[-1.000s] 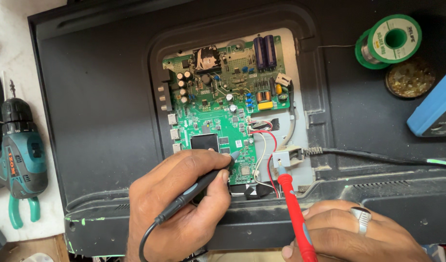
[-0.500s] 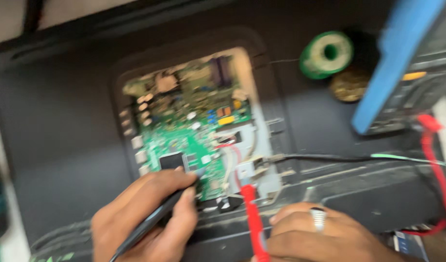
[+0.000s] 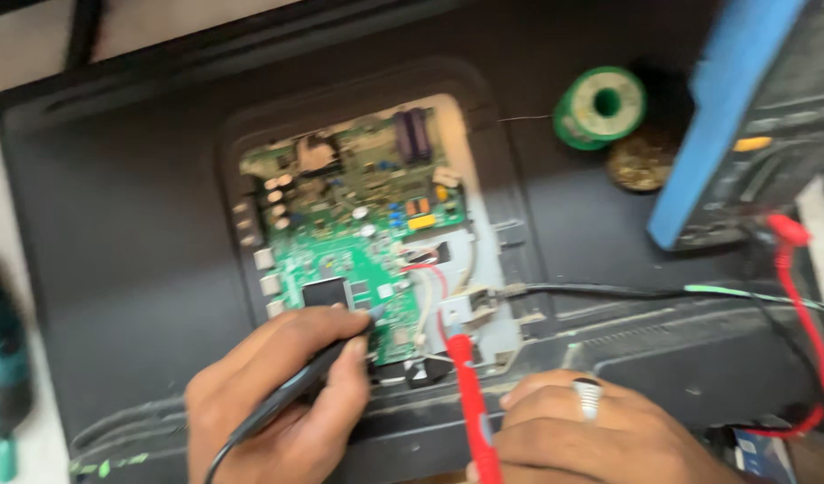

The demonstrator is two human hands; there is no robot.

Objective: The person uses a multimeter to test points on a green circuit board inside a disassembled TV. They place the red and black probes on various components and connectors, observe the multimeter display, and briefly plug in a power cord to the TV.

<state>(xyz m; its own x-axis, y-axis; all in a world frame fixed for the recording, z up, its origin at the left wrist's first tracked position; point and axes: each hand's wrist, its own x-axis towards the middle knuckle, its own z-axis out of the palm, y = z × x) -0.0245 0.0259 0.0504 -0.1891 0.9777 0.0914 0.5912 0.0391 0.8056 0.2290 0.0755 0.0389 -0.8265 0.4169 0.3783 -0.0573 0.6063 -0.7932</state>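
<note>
The black probe (image 3: 295, 390) lies pinched in the left hand (image 3: 277, 403), held like a pen between thumb and forefingers, its tip down at the lower edge of the green circuit board (image 3: 358, 260). Just to the right, the red probe (image 3: 470, 403) stands nearly upright under the right hand (image 3: 591, 435). That hand is curled closed about the probe's lower end, though the picture is too blurred to show exactly how the fingers sit; a ring (image 3: 587, 396) shows on one of them.

Both probes look light, stiff and slim, with smooth plastic shafts, so I judge them best held low on the barrel and well behind the metal tip, with the trailing leads kept slack. The board is likely fragile: small crowded parts and thin wires (image 3: 425, 291) lie right beside the two tips, and a slip could bridge neighbouring contacts.

Beyond the hands the board sits in an opening in a black back panel (image 3: 134, 215). A black cable (image 3: 609, 292) runs off to the right from the board. Further right and up stands a blue-edged meter (image 3: 743, 116) with a red lead (image 3: 802, 296). Left of it are a green solder spool (image 3: 600, 106) and a brass-coloured pad (image 3: 640, 161). Far left, a teal tool (image 3: 4, 358) is blurred.
</note>
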